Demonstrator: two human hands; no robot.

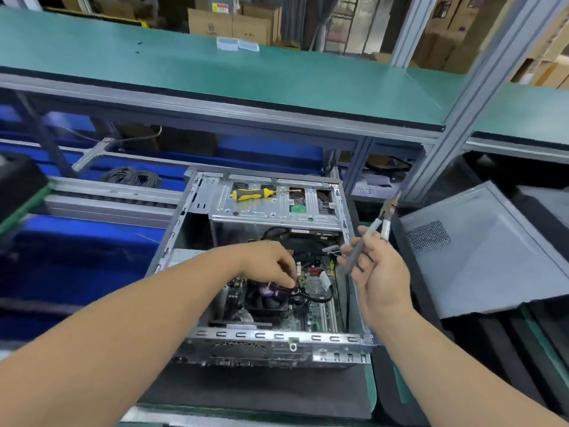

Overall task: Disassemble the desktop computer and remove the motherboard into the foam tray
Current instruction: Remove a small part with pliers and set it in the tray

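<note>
The two bare forearms are entering from the bottom of the frame. The left hand (271, 266) is reaching into the open grey steel computer case (277, 337) at centre, fingertips pinching a black cable bundle (311, 295) above the green motherboard (314, 318), which is sitting on the case floor. The right hand (378, 278) is gripping grey-handled pliers (374, 234) right of the case. The board is judged stiff, light and fragile: lift by bare edges. A yellow-and-black screwdriver (252, 193) is lying on the drive cage farther back.
</note>
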